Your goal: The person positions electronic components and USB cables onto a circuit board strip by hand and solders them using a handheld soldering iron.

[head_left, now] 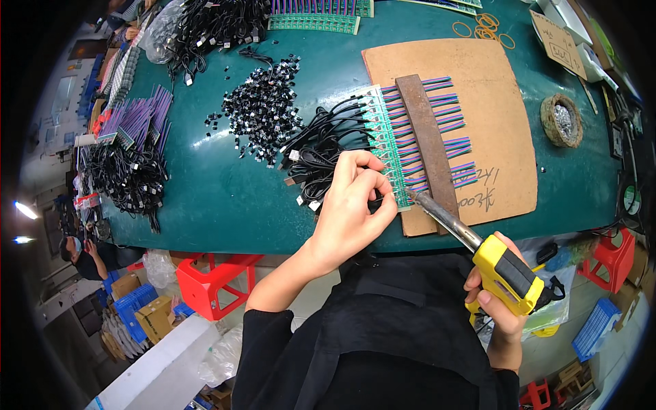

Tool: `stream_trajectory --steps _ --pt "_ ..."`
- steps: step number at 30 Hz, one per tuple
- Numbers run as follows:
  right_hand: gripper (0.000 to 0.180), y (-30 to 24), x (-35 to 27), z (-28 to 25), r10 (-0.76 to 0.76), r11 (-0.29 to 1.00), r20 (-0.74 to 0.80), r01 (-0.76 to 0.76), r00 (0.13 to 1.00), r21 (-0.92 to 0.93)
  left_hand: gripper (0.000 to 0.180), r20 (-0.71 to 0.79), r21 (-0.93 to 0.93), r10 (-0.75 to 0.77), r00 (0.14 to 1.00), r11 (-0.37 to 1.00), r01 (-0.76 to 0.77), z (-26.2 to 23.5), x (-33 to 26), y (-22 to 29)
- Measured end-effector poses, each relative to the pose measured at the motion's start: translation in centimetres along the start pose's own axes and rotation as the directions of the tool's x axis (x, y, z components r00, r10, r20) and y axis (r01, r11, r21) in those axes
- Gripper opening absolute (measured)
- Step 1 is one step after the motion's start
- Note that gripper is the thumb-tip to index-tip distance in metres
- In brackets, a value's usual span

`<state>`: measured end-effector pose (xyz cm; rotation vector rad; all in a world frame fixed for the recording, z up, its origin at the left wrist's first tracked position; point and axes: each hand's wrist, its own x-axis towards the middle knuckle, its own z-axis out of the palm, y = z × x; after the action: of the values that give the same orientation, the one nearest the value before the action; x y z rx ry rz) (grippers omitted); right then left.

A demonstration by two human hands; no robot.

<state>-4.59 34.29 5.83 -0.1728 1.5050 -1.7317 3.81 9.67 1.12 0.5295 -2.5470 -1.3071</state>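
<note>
My left hand (352, 208) is closed in a pinch at the near end of a green circuit board strip (378, 123). Between its fingers part of a black cable shows; the fingertips hide its end. Wrapped round the yellow and black handle of a soldering iron (509, 273) is my right hand (504, 316). The iron's tip meets the strip's near end, close to my left fingertips. Black USB cables (321, 143) run to the strip's left side, and thin coloured wires (458, 147) stick out on its right. Across those wires lies a rusty metal bar (427, 137).
Under the strip's right side is a cardboard sheet (502, 89). Small black connectors (263, 102) are heaped left of the cables. More cable bundles (126, 174) lie at the left edge. A round tub (562, 121) stands at right, near rubber bands (486, 27).
</note>
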Motion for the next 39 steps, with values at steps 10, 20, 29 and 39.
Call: stream_trajectory --steps 10,20,29,39 --pt "0.07 0.2 0.1 0.2 0.003 1.0 -0.001 -0.003 1.0 -0.006 0.009 -0.025 -0.031 -0.014 1.0 0.999 0.014 0.1 0.1 0.0" --pt "0.067 0.0 0.4 0.5 0.034 0.997 -0.004 -0.034 0.999 -0.065 0.009 -0.062 0.024 0.011 0.998 1.0 -0.009 0.4 0.5 0.0" --pt "0.074 -0.5 0.3 0.4 0.03 0.999 -0.044 -0.031 0.999 -0.021 0.01 -0.039 0.05 -0.015 0.999 0.999 0.017 0.2 1.0 0.1" --pt "0.079 -0.3 0.7 0.7 -0.055 0.997 -0.121 0.061 0.991 0.047 0.012 -0.07 0.07 0.039 0.997 0.997 -0.034 0.0 1.0 0.4"
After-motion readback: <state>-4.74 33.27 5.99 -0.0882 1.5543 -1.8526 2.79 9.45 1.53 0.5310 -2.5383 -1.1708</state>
